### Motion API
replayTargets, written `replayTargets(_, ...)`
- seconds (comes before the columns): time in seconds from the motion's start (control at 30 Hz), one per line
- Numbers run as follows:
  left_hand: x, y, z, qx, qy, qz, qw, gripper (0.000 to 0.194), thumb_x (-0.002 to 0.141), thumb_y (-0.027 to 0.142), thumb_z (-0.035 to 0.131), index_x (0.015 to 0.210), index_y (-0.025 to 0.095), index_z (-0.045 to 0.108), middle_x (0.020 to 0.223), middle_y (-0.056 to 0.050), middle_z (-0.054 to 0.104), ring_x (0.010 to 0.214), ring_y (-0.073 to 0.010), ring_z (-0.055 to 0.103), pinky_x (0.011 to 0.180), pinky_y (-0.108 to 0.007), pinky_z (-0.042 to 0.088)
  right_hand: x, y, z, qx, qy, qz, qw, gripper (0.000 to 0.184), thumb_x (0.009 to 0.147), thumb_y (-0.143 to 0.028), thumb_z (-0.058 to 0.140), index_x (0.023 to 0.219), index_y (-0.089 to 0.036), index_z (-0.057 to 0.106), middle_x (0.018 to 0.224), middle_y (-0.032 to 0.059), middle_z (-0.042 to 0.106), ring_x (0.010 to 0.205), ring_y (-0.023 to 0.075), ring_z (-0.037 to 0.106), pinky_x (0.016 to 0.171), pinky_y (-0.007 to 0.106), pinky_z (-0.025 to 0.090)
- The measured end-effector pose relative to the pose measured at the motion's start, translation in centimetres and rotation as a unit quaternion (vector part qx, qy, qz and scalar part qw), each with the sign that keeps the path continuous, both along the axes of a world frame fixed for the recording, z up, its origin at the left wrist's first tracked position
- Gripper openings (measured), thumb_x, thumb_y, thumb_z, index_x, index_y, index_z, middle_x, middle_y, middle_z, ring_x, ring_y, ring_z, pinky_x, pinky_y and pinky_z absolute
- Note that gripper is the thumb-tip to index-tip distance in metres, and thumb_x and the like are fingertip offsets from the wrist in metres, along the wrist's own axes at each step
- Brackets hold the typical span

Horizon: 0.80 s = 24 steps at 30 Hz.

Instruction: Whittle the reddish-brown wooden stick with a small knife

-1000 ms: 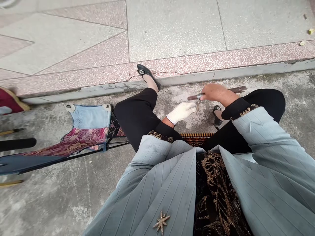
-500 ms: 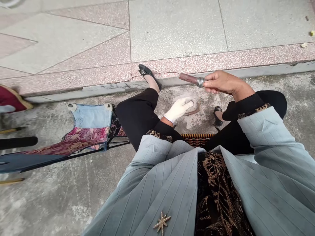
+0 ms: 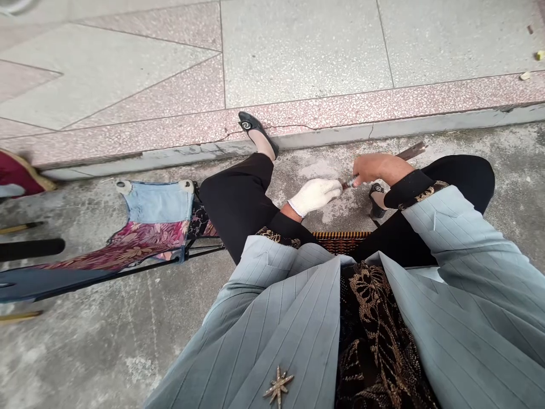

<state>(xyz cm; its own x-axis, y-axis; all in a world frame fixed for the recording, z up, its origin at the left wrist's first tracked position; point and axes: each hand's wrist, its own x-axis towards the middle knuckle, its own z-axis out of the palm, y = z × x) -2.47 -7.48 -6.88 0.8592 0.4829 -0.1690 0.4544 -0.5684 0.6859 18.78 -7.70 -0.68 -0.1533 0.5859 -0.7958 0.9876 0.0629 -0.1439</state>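
Observation:
My right hand (image 3: 378, 168) is bare and closed around a tool wound with silver wire (image 3: 351, 180). A flat, brownish end of this tool (image 3: 412, 150) sticks out to the right past my knuckles; I cannot tell its exact kind. My left hand (image 3: 317, 195), in a white knitted glove, has its fingertips at the tool's reddish-brown left end, just beyond the wire. The gloved fingers look closed on that end, and part of it is hidden. Both hands are low between my knees, above the concrete ground (image 3: 336, 213).
A terrazzo step (image 3: 298, 122) runs across ahead, with my foot in a black shoe (image 3: 258, 130) on its edge. A folding chair with floral fabric (image 3: 153, 221) stands to the left. Beneath me is a woven seat (image 3: 340, 241). A red shoe (image 3: 21, 173) is at far left.
My right hand has come down and left, turning the tool so its left end meets the glove. A round greyish thing under the glove before is no longer visible.

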Motion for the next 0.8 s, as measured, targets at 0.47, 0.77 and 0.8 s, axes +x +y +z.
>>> replayTargets(0.47,0.5,-0.2,0.4,-0.218,-0.152,0.07,0.961,0.034,0.092,0.043,0.051,0.083,0.014,0.065,0.074,-0.001,0.061,0.064,-0.0107,0.05,0.063,-0.024,0.04,3.5,0.1,3.6,0.174,0.412,-0.337,0.828,0.055,0.086,-0.071,0.055,0.09,-0.018,0.065,0.064,-0.0001,0.057,0.054,0.0098,0.047,0.055,0.026,0.037)
replayTargets(0.77,0.1,-0.2,2.3,-0.172,-0.117,0.005,0.978,0.03,0.091,0.037,0.048,0.083,0.015,0.067,0.08,-0.001,0.065,0.071,-0.0119,0.053,0.074,-0.025,0.041,1.6,1.3,0.4,0.19,-0.013,-0.123,0.974,0.041,0.091,-0.048,0.062,0.103,-0.01,0.072,0.101,0.0193,0.069,0.092,0.0298,0.063,0.074,0.036,0.043)
replayTargets(0.8,0.0,-0.1,2.3,-0.169,-0.12,0.016,0.978,0.03,0.091,0.038,0.049,0.083,0.015,0.067,0.08,-0.001,0.065,0.071,-0.0121,0.053,0.073,-0.025,0.041,1.3,1.2,0.4,0.17,-0.026,-0.098,0.98,0.04,0.09,-0.047,0.062,0.104,-0.01,0.072,0.103,0.0202,0.069,0.092,0.0305,0.063,0.074,0.036,0.043)
